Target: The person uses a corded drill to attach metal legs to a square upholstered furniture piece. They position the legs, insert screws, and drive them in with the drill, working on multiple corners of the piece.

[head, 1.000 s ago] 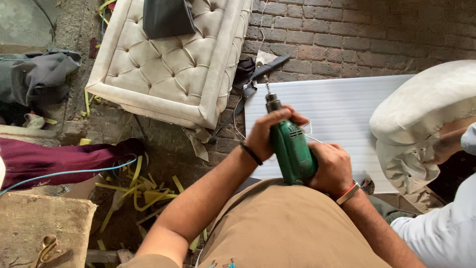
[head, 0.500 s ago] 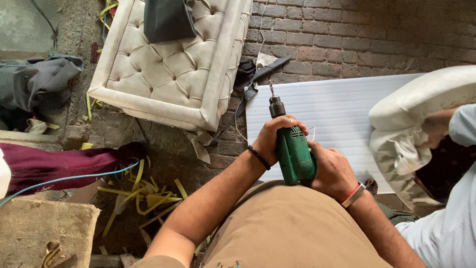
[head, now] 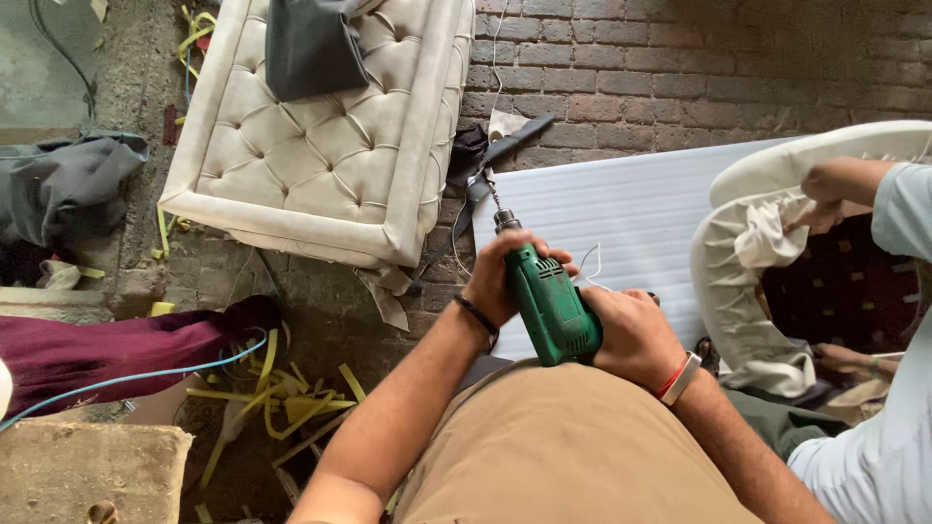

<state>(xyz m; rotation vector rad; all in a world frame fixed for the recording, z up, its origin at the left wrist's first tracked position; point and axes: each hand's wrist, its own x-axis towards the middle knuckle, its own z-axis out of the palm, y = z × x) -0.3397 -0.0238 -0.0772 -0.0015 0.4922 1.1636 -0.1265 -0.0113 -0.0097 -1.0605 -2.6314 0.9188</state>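
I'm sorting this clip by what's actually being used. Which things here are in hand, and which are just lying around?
In hand:
- green power drill, gripped by the left hand near the chuck and the right hand at the rear
- drill bit, pointing away from the person

Lying about:
- tufted cream cushion panel
- white corrugated sheet
- maroon cloth
- yellow strips

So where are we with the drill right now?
Looks done: the tufted cream panel lies finished-looking on the brick floor. In hand: both hands, left hand and right hand, grip the green drill, bit in the air. Left: no hole visible in the white sheet.
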